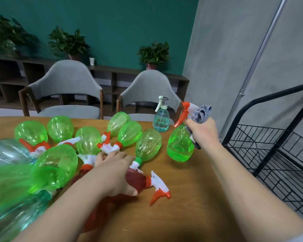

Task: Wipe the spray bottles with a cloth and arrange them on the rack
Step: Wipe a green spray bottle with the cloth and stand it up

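Bottle (180, 145) w/ cloth (200, 113) heading rackward
R hand (202, 131) grip curled round both, near rack (269, 137); L hand (115, 173) grip clasps red bottle (136, 180) on bench (191, 198), prob. next.

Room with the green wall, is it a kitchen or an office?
More likely an office or meeting room. Grey chairs stand at a wooden table, and potted plants sit on a low cubby shelf. No sink or stove shows.
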The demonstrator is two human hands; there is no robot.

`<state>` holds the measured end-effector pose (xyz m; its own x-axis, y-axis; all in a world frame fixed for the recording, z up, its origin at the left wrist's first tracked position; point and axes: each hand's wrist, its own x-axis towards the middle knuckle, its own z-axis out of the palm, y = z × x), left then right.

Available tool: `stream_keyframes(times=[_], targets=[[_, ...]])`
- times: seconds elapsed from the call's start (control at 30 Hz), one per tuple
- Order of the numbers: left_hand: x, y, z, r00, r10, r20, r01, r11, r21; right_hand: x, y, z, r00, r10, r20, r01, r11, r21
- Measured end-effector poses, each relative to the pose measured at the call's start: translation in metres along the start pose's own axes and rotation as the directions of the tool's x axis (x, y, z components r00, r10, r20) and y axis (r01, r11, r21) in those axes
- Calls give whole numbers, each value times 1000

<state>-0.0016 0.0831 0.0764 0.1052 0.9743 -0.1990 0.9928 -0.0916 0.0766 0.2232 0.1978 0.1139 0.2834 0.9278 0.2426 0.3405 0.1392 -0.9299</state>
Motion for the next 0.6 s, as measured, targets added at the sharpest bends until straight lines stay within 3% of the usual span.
stream_keyframes(times=[0.37, 0.6], targets=[[25, -5, -14, 951, 17, 310, -50, 994, 97, 74, 48, 46, 994, 80, -68, -81, 997, -5], [39, -10, -10, 921, 56, 387, -88, 994, 66, 117, 63, 69, 987, 118, -109, -121, 992, -30]])
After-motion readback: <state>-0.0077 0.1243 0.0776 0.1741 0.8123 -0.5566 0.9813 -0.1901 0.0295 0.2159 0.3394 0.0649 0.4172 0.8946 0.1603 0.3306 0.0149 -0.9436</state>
